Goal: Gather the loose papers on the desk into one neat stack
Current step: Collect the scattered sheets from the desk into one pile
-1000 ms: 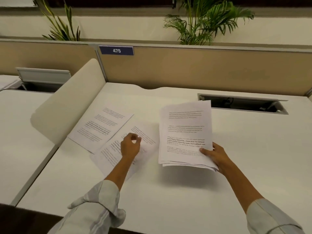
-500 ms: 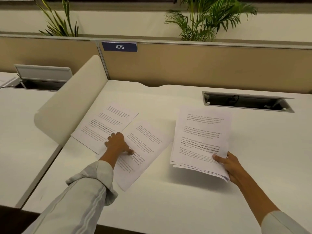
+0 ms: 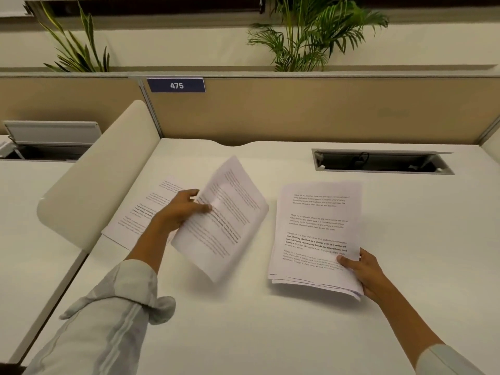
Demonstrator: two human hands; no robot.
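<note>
Two plants [image 3: 311, 33] behind partition [image 3: 311, 112]; white desk [image 3: 243, 334].

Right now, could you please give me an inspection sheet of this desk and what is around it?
Surface: white desk, bare near the front edge.
Job's things: stack held by right hand, far end resting on the desk; one sheet lifted, curled and blurred in left hand; last sheet flat on the desk, partly under the left arm.
Clutter: nothing seen.
Grippers: left hand pinches the lifted sheet's edge; right hand grips the stack's near right corner.
Cables: dark cable in the open tray at the desk's back.
Surroundings: beige partition with sign 475, side divider, two plants behind.
</note>
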